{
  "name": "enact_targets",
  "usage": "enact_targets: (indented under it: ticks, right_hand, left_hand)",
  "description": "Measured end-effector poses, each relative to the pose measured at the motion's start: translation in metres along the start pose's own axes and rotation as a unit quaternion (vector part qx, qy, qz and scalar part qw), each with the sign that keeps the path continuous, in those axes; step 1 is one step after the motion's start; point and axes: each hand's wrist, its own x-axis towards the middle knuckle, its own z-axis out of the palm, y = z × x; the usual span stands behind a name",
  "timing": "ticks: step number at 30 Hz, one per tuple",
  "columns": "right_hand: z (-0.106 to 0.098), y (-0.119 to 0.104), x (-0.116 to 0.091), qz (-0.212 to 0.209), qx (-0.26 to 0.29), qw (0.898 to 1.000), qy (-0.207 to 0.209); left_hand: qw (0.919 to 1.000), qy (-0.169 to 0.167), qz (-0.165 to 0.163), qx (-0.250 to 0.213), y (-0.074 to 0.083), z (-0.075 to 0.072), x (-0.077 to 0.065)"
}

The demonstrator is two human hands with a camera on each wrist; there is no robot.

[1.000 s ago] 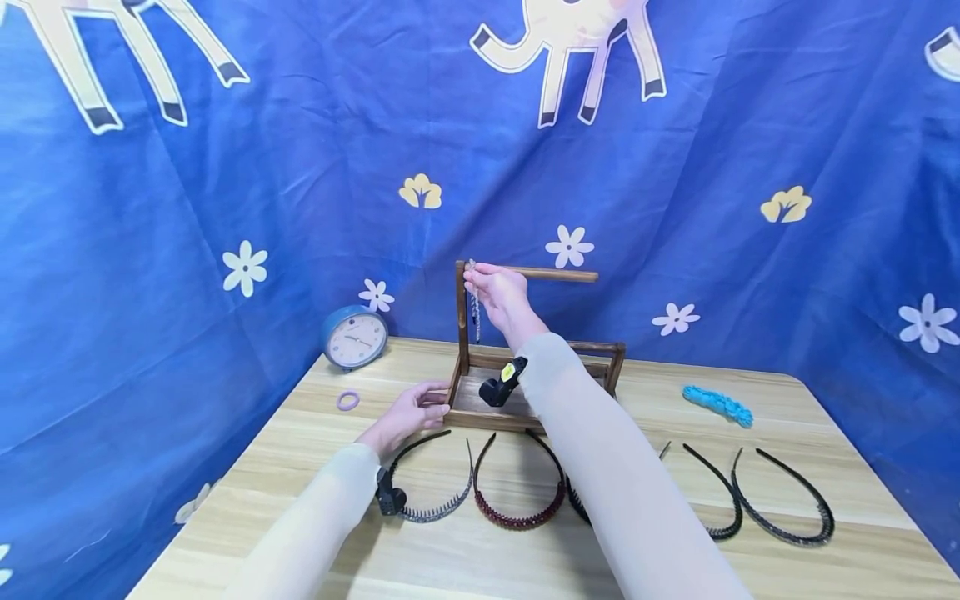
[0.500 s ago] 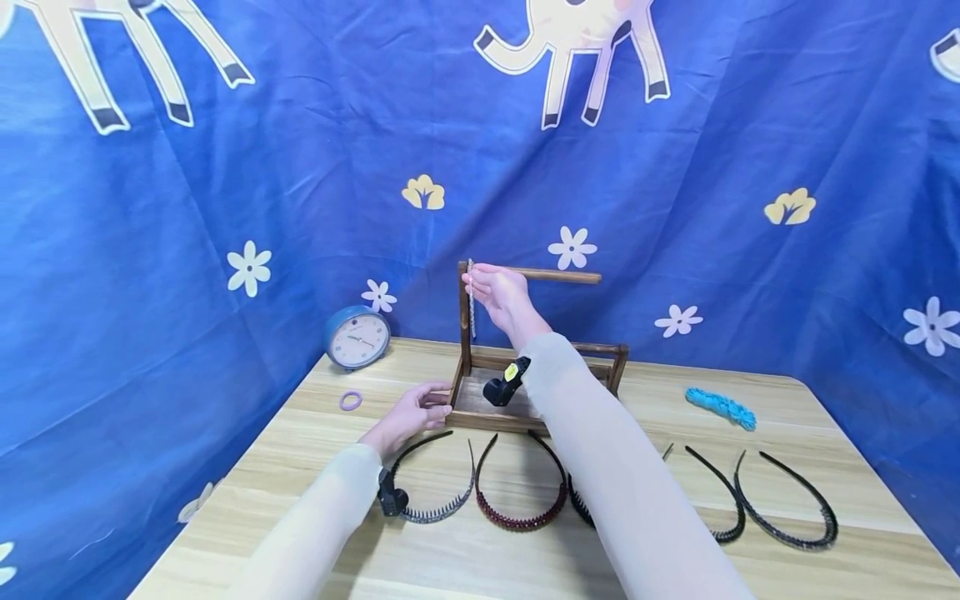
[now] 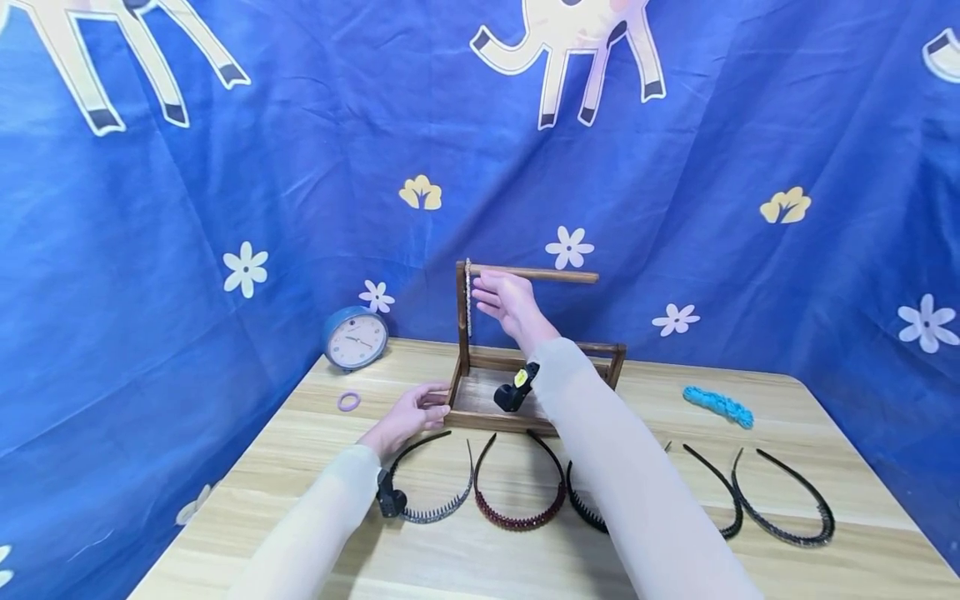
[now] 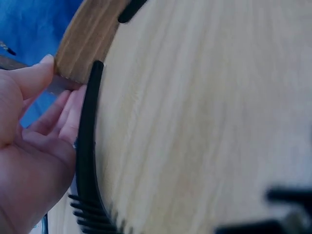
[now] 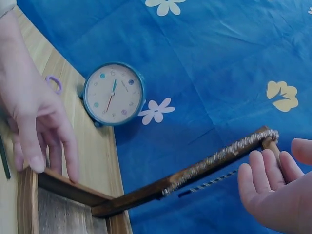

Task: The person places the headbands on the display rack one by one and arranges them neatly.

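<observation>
1. Head view: patterned blue curtain (image 3: 675, 167), behind both hands.
2. Table (image 3: 420, 558) (wood-grain top): beneath both hands.
3. Wooden rack (image 3: 487, 422): directly right of the left hand, touching its fingertips. Its upright (image 3: 462, 317) stands just left of the right fingertips.
4. Dark headbands (image 3: 517, 523): row on the table, nearer the wearer than the left hand's fingertips (the right sleeve (image 3: 630, 467) covers part of the row).
5. Right hand (image 3: 510, 302): raised; thumb and fingers apart, palm facing the upright.
6. Left hand (image 3: 407, 417): thumb and fingers apart, tips on the rack's left front corner.
7. Round clock (image 3: 357, 339): beyond the left hand, to its left.
8. Beaded headband (image 3: 468, 304): hangs from the rack's top, alongside the upright, just beside the right fingertips.
9. Blue hair tie (image 3: 717, 406) (twisted): on the table, well right of both hands.
10. Purple ring (image 3: 348, 402): on the table, left of the left hand.
</observation>
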Motion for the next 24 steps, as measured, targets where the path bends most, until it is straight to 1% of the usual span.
enact_targets:
  ticks: [6, 10, 16, 24]
  right_hand:
    - [-0.02, -0.005, -0.009, -0.003, -0.025, 1.0, -0.011]
    - [-0.03, -0.007, -0.017, -0.01, -0.035, 0.999, -0.019]
    - [-0.041, -0.007, -0.03, -0.008, -0.065, 0.997, -0.043]
    - [-0.064, 0.0, -0.045, -0.004, -0.065, 0.996, -0.067]
  left_hand:
    - [0.9999, -0.005, 0.009, 0.012, -0.002, -0.001, 0.0]
    - [0.9999, -0.003, 0.003, 0.009, -0.003, -0.002, 0.0]
    - [0.9999, -0.01, 0.006, 0.011, -0.001, -0.003, 0.0]
    - [0.9999, -0.01, 0.004, 0.011, 0.001, 0.0, 0.0]
